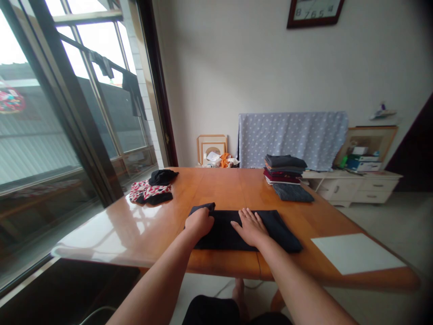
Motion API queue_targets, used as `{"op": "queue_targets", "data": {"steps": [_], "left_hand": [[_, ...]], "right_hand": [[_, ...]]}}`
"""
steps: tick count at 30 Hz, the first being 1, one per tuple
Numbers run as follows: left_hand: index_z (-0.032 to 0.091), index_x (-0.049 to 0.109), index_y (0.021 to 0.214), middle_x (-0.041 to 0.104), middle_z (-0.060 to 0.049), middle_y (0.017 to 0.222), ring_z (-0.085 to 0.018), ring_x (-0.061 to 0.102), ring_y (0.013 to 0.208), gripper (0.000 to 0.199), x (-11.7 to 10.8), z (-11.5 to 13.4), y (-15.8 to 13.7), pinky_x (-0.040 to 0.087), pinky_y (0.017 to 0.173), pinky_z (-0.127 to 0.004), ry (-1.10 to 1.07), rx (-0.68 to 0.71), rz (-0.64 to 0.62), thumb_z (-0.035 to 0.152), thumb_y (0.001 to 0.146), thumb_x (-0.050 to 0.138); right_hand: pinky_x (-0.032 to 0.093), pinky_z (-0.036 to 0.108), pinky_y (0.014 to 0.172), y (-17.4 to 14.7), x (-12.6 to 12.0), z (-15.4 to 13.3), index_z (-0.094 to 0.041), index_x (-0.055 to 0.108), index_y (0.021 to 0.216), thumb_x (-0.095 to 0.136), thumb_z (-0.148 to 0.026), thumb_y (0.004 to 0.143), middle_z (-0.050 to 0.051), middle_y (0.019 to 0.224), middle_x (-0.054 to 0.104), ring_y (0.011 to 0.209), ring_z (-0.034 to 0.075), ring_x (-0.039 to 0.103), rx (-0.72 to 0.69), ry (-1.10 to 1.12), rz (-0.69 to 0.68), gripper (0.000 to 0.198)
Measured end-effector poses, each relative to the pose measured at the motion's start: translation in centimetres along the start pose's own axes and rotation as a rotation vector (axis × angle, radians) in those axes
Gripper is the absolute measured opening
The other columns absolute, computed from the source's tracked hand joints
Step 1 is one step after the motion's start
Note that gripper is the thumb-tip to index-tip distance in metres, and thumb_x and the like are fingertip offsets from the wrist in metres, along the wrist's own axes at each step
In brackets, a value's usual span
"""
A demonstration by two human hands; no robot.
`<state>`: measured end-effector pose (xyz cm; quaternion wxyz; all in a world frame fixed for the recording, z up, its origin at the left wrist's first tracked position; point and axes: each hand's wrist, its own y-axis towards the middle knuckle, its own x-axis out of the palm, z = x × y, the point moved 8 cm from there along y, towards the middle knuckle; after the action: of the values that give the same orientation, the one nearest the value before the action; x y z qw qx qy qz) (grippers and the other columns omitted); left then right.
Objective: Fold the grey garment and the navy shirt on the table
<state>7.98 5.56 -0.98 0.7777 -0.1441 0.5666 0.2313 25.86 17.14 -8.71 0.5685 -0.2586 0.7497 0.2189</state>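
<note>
A dark navy garment [225, 232], folded into a long flat strip, lies crosswise near the front edge of the wooden table [223, 187]. My left hand [200, 222] is closed on the garment's left end, where some cloth bunches up beyond the fingers. Further right along the strip, my right hand [251, 227] lies flat with fingers spread, pressing on the cloth. What kind of garment it is, I cannot tell.
Folded clothes [286, 169] are stacked at the back right, with a folded dark grey garment [293, 192] in front. A white sheet [356, 253] lies at the right. Crumpled patterned clothing [144, 191] and a black cloth [162, 176] lie at the back left.
</note>
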Motion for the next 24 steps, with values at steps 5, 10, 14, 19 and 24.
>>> {"op": "queue_targets", "data": {"steps": [5,10,14,19,24], "left_hand": [[0.020,0.072,0.094,0.074,-0.013,0.106,-0.029,0.069,0.098,0.023,1.5,0.8,-0.2,0.050,0.077,-0.033,0.006,0.015,-0.025,0.029,0.082,0.055],[0.021,0.071,0.099,0.074,-0.012,0.111,-0.028,0.067,0.104,0.026,1.3,1.0,0.3,0.050,0.084,-0.034,0.036,0.029,-0.014,0.029,0.083,0.051],[0.019,0.071,0.094,0.074,-0.013,0.106,-0.028,0.069,0.099,0.025,2.2,1.2,-0.1,0.051,0.080,-0.033,0.051,0.037,-0.039,0.029,0.082,0.051],[0.019,0.070,0.093,0.074,-0.013,0.104,-0.029,0.069,0.097,0.024,2.6,1.1,-0.4,0.051,0.078,-0.035,0.059,0.038,-0.037,0.029,0.082,0.050],[0.018,0.069,0.093,0.074,-0.014,0.104,-0.029,0.069,0.098,0.024,2.3,0.7,-0.2,0.050,0.078,-0.035,0.067,0.022,-0.016,0.030,0.083,0.051]], "right_hand": [[-0.001,0.045,0.122,0.0,-0.1,0.0,-0.012,0.025,0.157,0.019,-0.070,0.094,0.013,0.164,0.022,0.153,0.026,0.010,-0.007,-0.002,0.011,0.086],[0.000,0.045,0.122,0.1,0.0,0.0,-0.012,0.025,0.158,0.019,-0.071,0.094,0.013,0.164,0.021,0.153,0.026,0.010,0.005,-0.002,0.005,0.087],[0.000,0.044,0.122,0.1,-0.1,0.0,-0.013,0.025,0.158,0.020,-0.070,0.094,0.013,0.164,0.022,0.153,0.026,0.011,0.010,0.004,0.011,0.086],[0.001,0.044,0.122,0.0,-0.2,0.0,-0.012,0.025,0.158,0.020,-0.070,0.094,0.013,0.164,0.021,0.153,0.026,0.011,0.003,0.003,0.013,0.086],[0.001,0.045,0.122,0.0,-0.1,0.0,-0.012,0.025,0.158,0.020,-0.070,0.094,0.013,0.164,0.022,0.153,0.026,0.011,0.005,0.000,0.007,0.086]]}}
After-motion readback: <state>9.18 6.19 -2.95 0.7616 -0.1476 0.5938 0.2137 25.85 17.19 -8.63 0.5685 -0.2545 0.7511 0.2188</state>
